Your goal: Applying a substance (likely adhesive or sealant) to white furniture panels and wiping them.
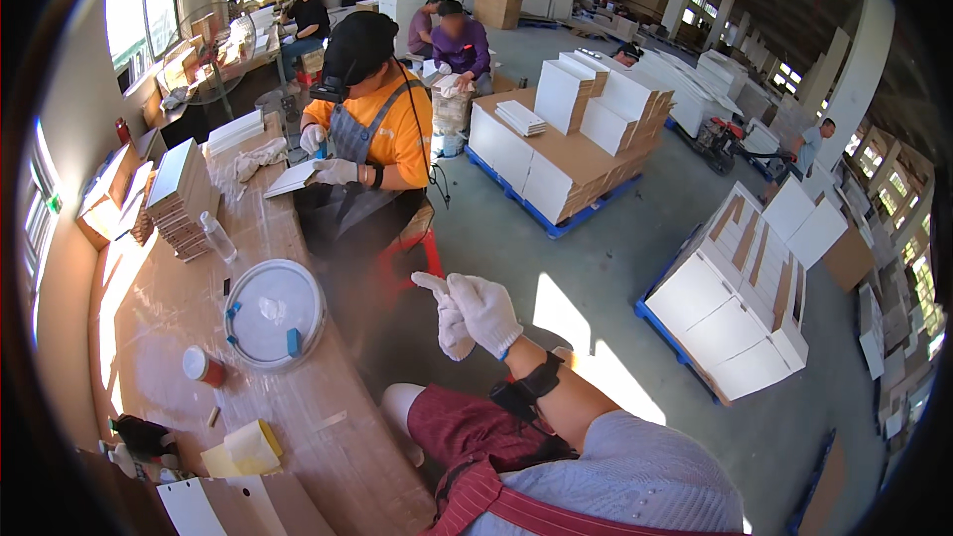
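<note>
My right hand, in a white knitted glove, is raised over the floor beside the workbench, with a black strap on its wrist. Its fingers look bent together, and a white finger-like tip sticks out to the left. More white fabric hangs below; I cannot tell whether it is part of this glove or something held. My left hand is not in view. Nearest on the bench is a round white lid-like tray with small blue blocks on it. A jar with a pale lid stands beside the tray.
A co-worker in orange sits at the bench, gloved hands on a white panel. Stacked panels, a clear bottle, a yellow cloth or paper and white boards lie about. Loaded pallets stand right.
</note>
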The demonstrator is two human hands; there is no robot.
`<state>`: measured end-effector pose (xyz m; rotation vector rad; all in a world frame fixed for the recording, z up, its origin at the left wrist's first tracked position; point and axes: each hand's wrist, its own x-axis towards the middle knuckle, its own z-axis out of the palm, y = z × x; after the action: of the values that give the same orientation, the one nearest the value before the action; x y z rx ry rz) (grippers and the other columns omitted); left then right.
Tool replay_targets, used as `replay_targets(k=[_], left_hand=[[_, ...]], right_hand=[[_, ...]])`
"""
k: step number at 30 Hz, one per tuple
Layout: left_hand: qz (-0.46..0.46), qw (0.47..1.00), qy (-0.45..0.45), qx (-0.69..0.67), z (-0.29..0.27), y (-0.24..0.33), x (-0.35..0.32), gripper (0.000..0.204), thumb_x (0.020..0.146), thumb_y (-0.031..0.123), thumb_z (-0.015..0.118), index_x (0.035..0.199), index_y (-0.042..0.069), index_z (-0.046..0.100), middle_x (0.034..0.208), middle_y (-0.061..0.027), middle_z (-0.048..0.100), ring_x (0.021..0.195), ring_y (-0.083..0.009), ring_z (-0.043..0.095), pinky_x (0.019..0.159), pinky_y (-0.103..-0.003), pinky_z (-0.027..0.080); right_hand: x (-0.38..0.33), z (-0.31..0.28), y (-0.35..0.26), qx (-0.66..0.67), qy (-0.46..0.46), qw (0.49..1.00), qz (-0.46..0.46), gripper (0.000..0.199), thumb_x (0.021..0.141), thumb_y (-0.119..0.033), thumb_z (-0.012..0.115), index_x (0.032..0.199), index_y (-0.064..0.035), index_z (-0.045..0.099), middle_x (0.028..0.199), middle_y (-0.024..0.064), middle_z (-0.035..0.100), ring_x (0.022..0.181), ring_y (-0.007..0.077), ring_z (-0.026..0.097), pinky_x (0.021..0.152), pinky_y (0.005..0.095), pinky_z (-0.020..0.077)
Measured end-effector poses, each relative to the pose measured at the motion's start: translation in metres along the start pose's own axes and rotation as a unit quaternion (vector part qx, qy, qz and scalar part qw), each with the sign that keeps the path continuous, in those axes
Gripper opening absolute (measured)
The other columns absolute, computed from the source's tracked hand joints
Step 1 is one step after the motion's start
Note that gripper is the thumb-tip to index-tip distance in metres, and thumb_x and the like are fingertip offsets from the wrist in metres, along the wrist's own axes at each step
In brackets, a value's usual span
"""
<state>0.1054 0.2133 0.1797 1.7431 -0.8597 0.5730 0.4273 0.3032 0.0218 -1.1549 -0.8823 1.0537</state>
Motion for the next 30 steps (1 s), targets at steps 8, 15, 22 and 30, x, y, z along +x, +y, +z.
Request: replay_targets(k=[8,15,22,30], left_hand=[[0.011,1.0,-0.012,0.009,-0.003,-0.005,0.001,0.036,0.096,0.028,0.054,0.114,-0.003,0.06,0.101,-0.0207,0.065,0.087,-0.0379,0.062,0.078,-0.046,0.053],[0.022,1.0,-0.012,0.017,0.002,-0.006,0.0,0.034,0.097,0.027,0.054,0.11,-0.003,0.061,0.098,-0.0202,0.065,0.084,-0.0364,0.062,0.076,-0.046,0.053],[0.011,0.999,0.011,0.036,0.016,-0.001,0.0,0.032,0.098,0.027,0.053,0.106,-0.003,0.062,0.095,-0.0198,0.065,0.081,-0.0348,0.063,0.074,-0.045,0.054],[-0.042,0.994,0.071,0.07,0.046,0.018,-0.002,0.031,0.099,0.026,0.053,0.102,-0.003,0.063,0.092,-0.0193,0.065,0.077,-0.0331,0.063,0.072,-0.044,0.054]], right_hand=[[0.0,0.003,0.009,-0.087,0.017,0.995,-0.053,0.041,0.104,-0.031,0.053,0.08,0.0008,0.062,0.071,0.0013,0.059,0.06,0.0065,0.053,0.055,0.0257,0.0458],[-0.008,0.014,0.0,-0.03,-0.015,0.999,-0.018,0.038,0.104,-0.03,0.054,0.083,0.0001,0.063,0.072,0.0001,0.059,0.062,0.0061,0.054,0.056,0.0256,0.0465],[-0.006,0.024,0.018,-0.07,-0.037,0.997,-0.014,0.035,0.104,-0.028,0.053,0.085,-0.0001,0.064,0.071,-0.0018,0.058,0.064,0.0051,0.054,0.057,0.0247,0.0471],[0.002,0.039,0.037,-0.074,-0.077,0.994,-0.02,0.039,0.102,-0.033,0.057,0.093,0.0022,0.07,0.073,0.0018,0.064,0.066,0.0066,0.057,0.059,0.0267,0.0487]])
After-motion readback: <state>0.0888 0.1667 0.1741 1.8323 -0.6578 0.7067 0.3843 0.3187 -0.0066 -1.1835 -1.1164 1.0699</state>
